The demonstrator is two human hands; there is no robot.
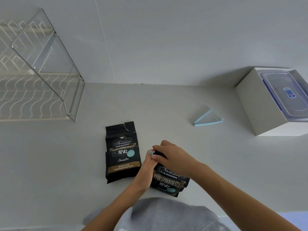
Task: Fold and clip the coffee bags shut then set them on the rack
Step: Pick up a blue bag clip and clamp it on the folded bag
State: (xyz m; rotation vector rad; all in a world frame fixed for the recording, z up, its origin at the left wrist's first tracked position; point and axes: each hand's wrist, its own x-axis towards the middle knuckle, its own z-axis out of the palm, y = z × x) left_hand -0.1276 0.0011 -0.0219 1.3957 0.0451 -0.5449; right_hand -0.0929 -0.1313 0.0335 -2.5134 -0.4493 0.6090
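Risk here imo: the fold on the near coffee bag [170, 178] springs back open if the pale blue clip [150, 153] goes on crooked or only catches one corner. Grip-wise, the left hand [145, 165] is closed tight, pinching the clip's end, and the right hand [173, 158] is curled over the bag's folded top, holding it down. Bag lies on the counter [166, 104] right in front of the person, second bag [122, 152] just beside it, top unclipped; spare clip [206, 118] and rack [41, 72] well apart
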